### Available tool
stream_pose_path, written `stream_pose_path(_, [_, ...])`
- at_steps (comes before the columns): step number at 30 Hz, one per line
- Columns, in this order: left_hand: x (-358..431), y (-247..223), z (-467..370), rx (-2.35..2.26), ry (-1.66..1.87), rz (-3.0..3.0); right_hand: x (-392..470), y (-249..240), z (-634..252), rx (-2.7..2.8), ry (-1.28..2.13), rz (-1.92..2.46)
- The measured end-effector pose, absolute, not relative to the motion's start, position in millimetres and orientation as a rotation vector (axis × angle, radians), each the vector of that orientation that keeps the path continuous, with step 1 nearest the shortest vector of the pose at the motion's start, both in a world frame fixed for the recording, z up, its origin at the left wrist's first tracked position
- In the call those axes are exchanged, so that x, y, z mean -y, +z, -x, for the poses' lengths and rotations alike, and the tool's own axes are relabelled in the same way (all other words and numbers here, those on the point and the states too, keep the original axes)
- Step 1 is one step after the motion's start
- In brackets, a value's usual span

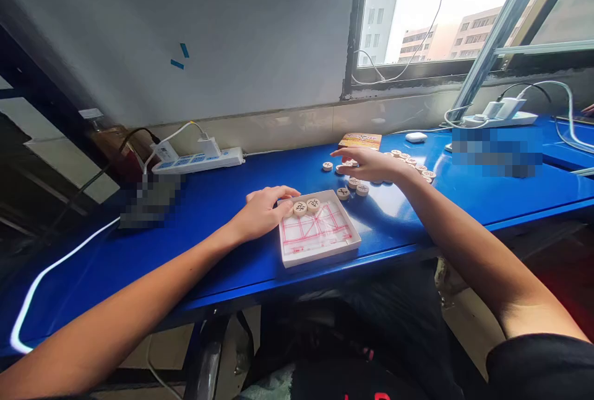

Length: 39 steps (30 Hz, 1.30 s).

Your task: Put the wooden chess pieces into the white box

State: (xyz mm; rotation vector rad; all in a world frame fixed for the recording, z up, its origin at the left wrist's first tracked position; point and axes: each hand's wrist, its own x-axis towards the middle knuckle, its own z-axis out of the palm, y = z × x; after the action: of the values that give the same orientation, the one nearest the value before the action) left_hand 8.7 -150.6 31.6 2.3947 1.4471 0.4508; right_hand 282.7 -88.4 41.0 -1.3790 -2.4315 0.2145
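A shallow white cardboard box (320, 258) stands near the front edge of the blue desk. Inside it lie a folded plastic sheet with red grid lines (310, 230) and a short row of round Chinese chess pieces (313, 204) along the far wall. My left hand (264, 211) is closed on the box's far left corner, its thumb over the piece at the row's left end. Beyond the box, my right hand (371, 165) hovers over loose chess pieces (362, 190), fingers stretched out and apart. It partly hides pieces beneath it, and I see nothing held in it.
More chess pieces (427, 174) lie right of my right wrist. An orange printed box lid or card (359, 141) and a white earbud case (416, 137) are near the wall. Power strips with cables (199, 162) sit at the back left and back right. A bottle (109, 134) stands far left.
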Motion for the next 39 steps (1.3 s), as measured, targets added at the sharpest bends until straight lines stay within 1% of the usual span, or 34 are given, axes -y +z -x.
stream_pose_path(5, [150, 29, -7, -1.429, 0.459, -2.426, 86, 37, -285, 2.448, 0.271, 1.596])
stream_pose_path(10, [151, 28, -7, -1.445, 0.447, -2.432, 92, 35, -270, 2.461, 0.165, 1.579])
stream_pose_path(14, [151, 29, -7, -1.413, 0.46, -2.43, 84, 27, -268, 2.353, 0.162, 1.652])
stream_pose_path(21, [151, 29, -8, -1.416, 0.475, -2.406, 63, 8, -269, 2.239, -0.06, 1.709])
stream_pose_path(25, [150, 28, -8, -1.418, 0.472, -2.409, 61, 6, -267, 2.175, -0.102, 1.758])
stream_pose_path(39, [150, 28, -8, -1.428, 0.461, -2.434, 59, 2, -261, 2.081, -0.069, 1.598])
